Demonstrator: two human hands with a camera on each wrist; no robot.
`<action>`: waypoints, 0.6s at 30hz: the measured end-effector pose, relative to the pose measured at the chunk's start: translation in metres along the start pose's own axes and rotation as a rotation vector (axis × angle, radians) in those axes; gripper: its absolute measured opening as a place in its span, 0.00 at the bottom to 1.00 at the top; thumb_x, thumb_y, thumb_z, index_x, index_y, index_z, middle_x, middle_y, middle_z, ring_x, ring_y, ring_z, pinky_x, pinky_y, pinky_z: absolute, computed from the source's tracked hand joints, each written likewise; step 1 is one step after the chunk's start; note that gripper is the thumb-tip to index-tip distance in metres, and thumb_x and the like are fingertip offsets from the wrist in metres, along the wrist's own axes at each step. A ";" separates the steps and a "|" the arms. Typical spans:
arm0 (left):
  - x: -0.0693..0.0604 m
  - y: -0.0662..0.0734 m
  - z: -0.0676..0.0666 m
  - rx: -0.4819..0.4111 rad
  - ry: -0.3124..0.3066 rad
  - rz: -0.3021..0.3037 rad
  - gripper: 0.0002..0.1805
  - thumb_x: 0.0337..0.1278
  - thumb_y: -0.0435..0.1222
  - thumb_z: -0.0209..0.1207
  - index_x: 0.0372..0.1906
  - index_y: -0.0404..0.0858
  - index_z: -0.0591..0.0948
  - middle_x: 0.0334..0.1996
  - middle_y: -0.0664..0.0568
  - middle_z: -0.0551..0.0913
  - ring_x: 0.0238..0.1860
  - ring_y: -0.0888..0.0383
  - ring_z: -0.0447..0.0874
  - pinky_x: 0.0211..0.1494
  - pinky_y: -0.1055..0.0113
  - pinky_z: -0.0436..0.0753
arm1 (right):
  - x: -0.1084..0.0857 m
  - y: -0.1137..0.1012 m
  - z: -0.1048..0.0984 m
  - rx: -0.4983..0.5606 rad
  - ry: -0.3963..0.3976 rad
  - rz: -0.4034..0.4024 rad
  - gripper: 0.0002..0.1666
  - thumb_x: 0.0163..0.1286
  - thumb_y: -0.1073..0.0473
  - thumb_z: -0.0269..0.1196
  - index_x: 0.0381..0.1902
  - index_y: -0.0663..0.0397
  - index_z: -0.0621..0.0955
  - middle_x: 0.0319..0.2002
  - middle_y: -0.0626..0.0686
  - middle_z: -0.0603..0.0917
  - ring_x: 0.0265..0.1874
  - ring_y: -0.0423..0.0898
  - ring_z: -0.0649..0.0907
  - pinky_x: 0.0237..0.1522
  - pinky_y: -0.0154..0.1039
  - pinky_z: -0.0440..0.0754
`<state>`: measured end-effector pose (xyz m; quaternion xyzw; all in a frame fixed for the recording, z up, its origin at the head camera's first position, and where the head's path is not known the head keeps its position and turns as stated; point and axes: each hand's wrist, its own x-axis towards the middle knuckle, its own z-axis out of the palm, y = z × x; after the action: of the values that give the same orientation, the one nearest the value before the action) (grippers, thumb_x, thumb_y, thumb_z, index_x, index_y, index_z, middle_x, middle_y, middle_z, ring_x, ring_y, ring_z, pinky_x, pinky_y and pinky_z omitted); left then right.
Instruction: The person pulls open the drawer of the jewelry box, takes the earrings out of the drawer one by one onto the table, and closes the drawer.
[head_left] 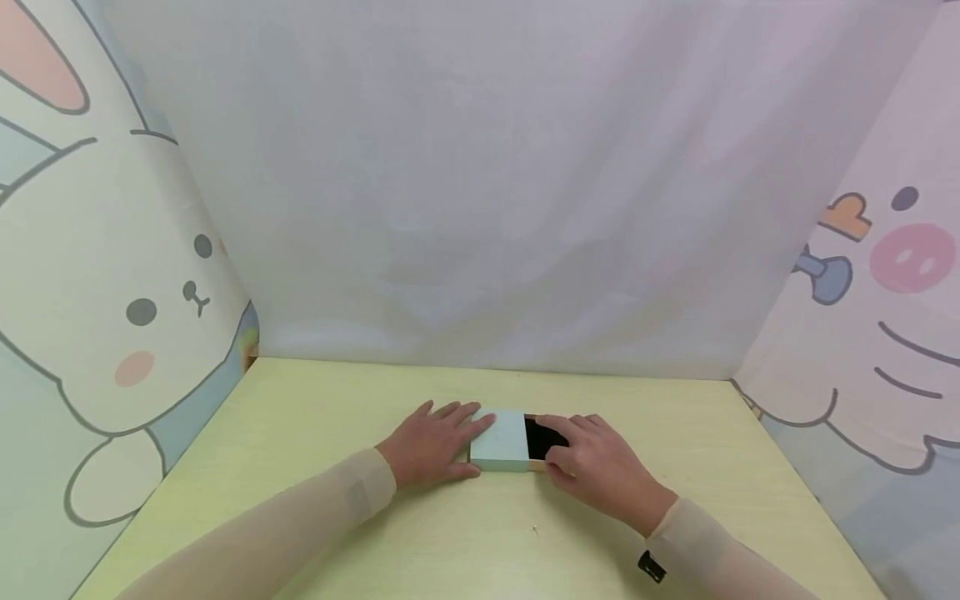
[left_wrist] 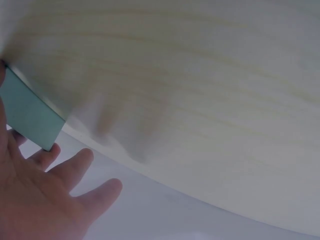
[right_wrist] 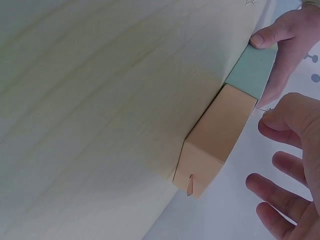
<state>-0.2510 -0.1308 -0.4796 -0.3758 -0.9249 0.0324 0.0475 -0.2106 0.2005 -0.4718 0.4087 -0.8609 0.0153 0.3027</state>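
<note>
A small box with a mint-green sleeve (head_left: 498,437) lies on the table, its peach drawer (right_wrist: 220,125) slid partly out to the right and black inside. My left hand (head_left: 431,446) holds the sleeve's left end, thumb against the near side and index finger over the top; the other fingers spread out straight. Over the open drawer is my right hand (head_left: 600,462). Its thumb and index finger pinch a tiny thin metal piece, which looks like an earring (right_wrist: 268,109) and is mostly hidden. A ribbon tab (right_wrist: 190,186) sticks out of the drawer's end.
Another tiny metal piece, perhaps an earring (head_left: 535,529), lies on the pale wooden table (head_left: 337,392) nearer to me than the box. White cloth (head_left: 480,208) hangs behind the table, with cartoon-printed panels on both sides. A black device (head_left: 652,567) is at my right wrist.
</note>
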 end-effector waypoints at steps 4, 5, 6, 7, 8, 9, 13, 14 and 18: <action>0.000 0.000 -0.001 -0.009 -0.009 -0.003 0.47 0.84 0.68 0.64 0.95 0.55 0.67 0.90 0.50 0.76 0.85 0.45 0.84 0.83 0.31 0.86 | -0.005 -0.001 0.000 -0.003 0.000 -0.001 0.14 0.57 0.57 0.92 0.28 0.38 0.93 0.64 0.51 0.96 0.46 0.48 0.95 0.49 0.45 0.94; 0.000 0.000 -0.001 -0.010 -0.009 -0.003 0.47 0.84 0.68 0.65 0.95 0.55 0.67 0.90 0.50 0.76 0.85 0.45 0.84 0.83 0.31 0.86 | -0.006 -0.002 -0.001 -0.006 0.001 -0.002 0.14 0.57 0.57 0.92 0.29 0.38 0.94 0.63 0.51 0.96 0.46 0.48 0.95 0.49 0.45 0.94; 0.000 0.001 -0.002 -0.010 -0.010 -0.003 0.47 0.84 0.68 0.65 0.95 0.55 0.67 0.90 0.50 0.76 0.85 0.45 0.84 0.83 0.31 0.86 | -0.007 -0.003 -0.001 -0.010 -0.002 -0.003 0.14 0.57 0.57 0.92 0.29 0.38 0.94 0.63 0.51 0.96 0.46 0.48 0.95 0.49 0.45 0.94; 0.000 0.001 -0.002 -0.008 -0.010 -0.002 0.47 0.84 0.67 0.65 0.95 0.55 0.67 0.90 0.50 0.76 0.85 0.45 0.84 0.83 0.31 0.85 | -0.007 -0.003 -0.002 -0.015 -0.004 -0.004 0.13 0.57 0.56 0.92 0.29 0.38 0.94 0.63 0.51 0.96 0.46 0.48 0.95 0.49 0.45 0.94; 0.000 0.001 -0.002 -0.006 -0.009 -0.002 0.47 0.84 0.68 0.64 0.95 0.55 0.67 0.90 0.50 0.76 0.85 0.45 0.84 0.83 0.31 0.86 | -0.008 -0.004 -0.003 -0.020 -0.005 -0.006 0.13 0.56 0.55 0.93 0.29 0.38 0.95 0.63 0.51 0.96 0.46 0.48 0.95 0.48 0.45 0.95; 0.000 0.001 -0.002 -0.004 -0.009 0.000 0.47 0.84 0.68 0.64 0.95 0.55 0.67 0.90 0.50 0.76 0.85 0.45 0.84 0.83 0.31 0.86 | -0.009 -0.005 -0.004 -0.025 -0.008 -0.008 0.12 0.56 0.55 0.93 0.31 0.39 0.96 0.62 0.51 0.96 0.46 0.48 0.95 0.48 0.45 0.95; 0.000 0.000 -0.002 -0.006 -0.010 0.002 0.47 0.84 0.68 0.64 0.95 0.55 0.67 0.91 0.49 0.76 0.85 0.45 0.84 0.83 0.31 0.85 | -0.012 -0.007 -0.007 -0.030 -0.019 -0.015 0.10 0.58 0.55 0.91 0.35 0.40 0.98 0.63 0.51 0.96 0.46 0.49 0.95 0.50 0.47 0.95; 0.000 0.000 -0.001 -0.007 -0.009 0.003 0.47 0.84 0.68 0.64 0.95 0.55 0.67 0.91 0.49 0.76 0.85 0.45 0.84 0.83 0.31 0.85 | -0.013 -0.007 -0.007 -0.029 -0.017 -0.018 0.10 0.58 0.55 0.90 0.36 0.40 0.98 0.63 0.51 0.96 0.46 0.49 0.95 0.50 0.47 0.95; 0.000 0.000 -0.001 -0.007 -0.007 0.003 0.47 0.84 0.68 0.64 0.95 0.55 0.67 0.90 0.49 0.76 0.85 0.45 0.84 0.83 0.31 0.86 | -0.016 -0.010 -0.010 -0.012 0.015 -0.028 0.12 0.54 0.57 0.91 0.31 0.39 0.95 0.63 0.50 0.96 0.46 0.48 0.95 0.50 0.46 0.95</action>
<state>-0.2508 -0.1310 -0.4791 -0.3774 -0.9245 0.0304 0.0430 -0.1911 0.2074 -0.4746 0.4187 -0.8528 0.0089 0.3118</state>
